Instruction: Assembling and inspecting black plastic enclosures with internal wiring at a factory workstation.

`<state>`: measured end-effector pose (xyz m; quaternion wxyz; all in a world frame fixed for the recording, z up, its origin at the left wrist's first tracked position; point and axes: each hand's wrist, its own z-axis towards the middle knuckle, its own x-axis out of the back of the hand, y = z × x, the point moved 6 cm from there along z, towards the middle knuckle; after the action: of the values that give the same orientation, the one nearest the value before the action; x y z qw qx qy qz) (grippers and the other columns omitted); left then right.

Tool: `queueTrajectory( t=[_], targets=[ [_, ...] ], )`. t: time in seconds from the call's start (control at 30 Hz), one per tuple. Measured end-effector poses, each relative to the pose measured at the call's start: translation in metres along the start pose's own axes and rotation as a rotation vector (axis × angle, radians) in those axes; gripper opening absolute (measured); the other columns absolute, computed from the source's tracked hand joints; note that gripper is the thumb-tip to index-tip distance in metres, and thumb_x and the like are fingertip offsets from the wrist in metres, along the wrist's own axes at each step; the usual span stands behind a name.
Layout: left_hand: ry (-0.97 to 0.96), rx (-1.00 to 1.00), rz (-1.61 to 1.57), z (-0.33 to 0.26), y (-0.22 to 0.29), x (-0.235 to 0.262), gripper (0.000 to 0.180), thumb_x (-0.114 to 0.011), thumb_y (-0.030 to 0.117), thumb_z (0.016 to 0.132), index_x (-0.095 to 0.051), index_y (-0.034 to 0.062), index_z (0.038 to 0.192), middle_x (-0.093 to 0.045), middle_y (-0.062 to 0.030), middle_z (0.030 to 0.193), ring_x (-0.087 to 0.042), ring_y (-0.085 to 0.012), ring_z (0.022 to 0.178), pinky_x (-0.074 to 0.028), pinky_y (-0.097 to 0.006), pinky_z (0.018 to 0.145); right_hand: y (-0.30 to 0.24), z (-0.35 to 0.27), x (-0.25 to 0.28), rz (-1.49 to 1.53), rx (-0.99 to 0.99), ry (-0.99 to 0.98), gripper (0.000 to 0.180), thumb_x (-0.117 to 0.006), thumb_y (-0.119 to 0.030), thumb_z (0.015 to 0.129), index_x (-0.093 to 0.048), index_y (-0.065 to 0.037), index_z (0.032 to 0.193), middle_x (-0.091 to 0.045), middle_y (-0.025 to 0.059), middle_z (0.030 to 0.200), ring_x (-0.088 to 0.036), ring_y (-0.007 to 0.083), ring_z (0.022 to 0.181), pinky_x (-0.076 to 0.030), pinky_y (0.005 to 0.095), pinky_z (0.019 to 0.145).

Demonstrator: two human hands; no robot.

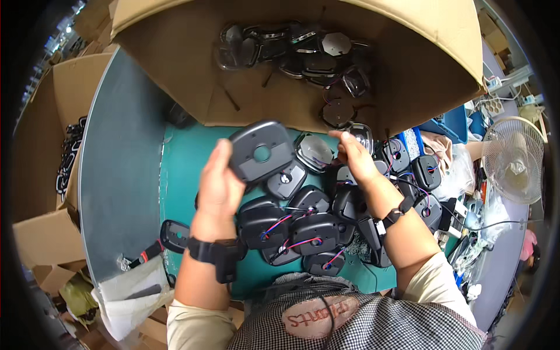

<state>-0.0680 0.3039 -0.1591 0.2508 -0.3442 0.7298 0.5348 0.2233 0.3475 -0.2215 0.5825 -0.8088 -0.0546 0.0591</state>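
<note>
My left hand (219, 186) grips a black plastic housing (262, 153) by its left edge, raised above the green mat. The housing has a round hole in its middle, and the mat shows through it. My right hand (357, 158) is at the right of the housing, with fingers apart and partly bent. Just beyond its fingertips is a clear plastic cover (361, 136); whether they touch I cannot tell. Another clear-covered part (315, 150) lies between my hands. Below them is a pile of black housings (315, 232), several with red and blue wires coming out.
An open cardboard box (408, 70) at the far side holds several clear-covered lamp-like parts (303, 52). Another carton (41, 169) stands at the left. A single black housing (174, 235) lies at the mat's left edge, beside a red-and-black tool (150, 252). A fan (513, 160) stands at the right.
</note>
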Motion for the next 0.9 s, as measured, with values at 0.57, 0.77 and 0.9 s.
queueTrajectory(
  t=[0.57, 0.77, 0.9],
  targets=[
    [-0.083, 0.361, -0.039, 0.068, -0.123, -0.062, 0.045, -0.06, 0.026, 0.097, -0.046, -0.0019, 0.129, -0.059, -0.0157, 0.122, -0.063, -0.0274, 0.108, -0.054, -0.046, 0.092, 0.01, 0.005, 0.013, 0.394, -0.069, -0.173, 0.009, -0.064, -0.011, 0.09, -0.069, -0.005, 0.095, -0.064, 0.0005, 0.08, -0.055, 0.0083, 0.069, -0.045, 0.0231, 0.067],
    [-0.087, 0.475, -0.015, 0.067, -0.136, -0.064, 0.04, -0.053, 0.027, 0.1, -0.05, -0.0028, 0.126, -0.062, -0.016, 0.119, -0.063, -0.0281, 0.108, -0.053, -0.047, 0.095, 0.002, 0.011, 0.009, 0.45, -0.126, -0.124, 0.026, -0.062, -0.011, 0.09, -0.065, 0.001, 0.113, -0.07, 0.0086, 0.105, -0.065, 0.017, 0.091, -0.05, 0.0288, 0.085],
    [-0.147, 0.426, -0.015, 0.063, -0.127, -0.061, 0.038, -0.054, 0.022, 0.099, -0.05, -0.0029, 0.127, -0.062, -0.0161, 0.12, -0.063, -0.0273, 0.109, -0.053, -0.046, 0.095, -0.016, 0.007, 0.029, 0.185, -0.082, 0.151, 0.053, -0.05, -0.025, 0.098, -0.041, -0.001, 0.144, -0.052, 0.013, 0.138, -0.048, 0.0227, 0.127, -0.041, 0.0363, 0.103]
  ],
)
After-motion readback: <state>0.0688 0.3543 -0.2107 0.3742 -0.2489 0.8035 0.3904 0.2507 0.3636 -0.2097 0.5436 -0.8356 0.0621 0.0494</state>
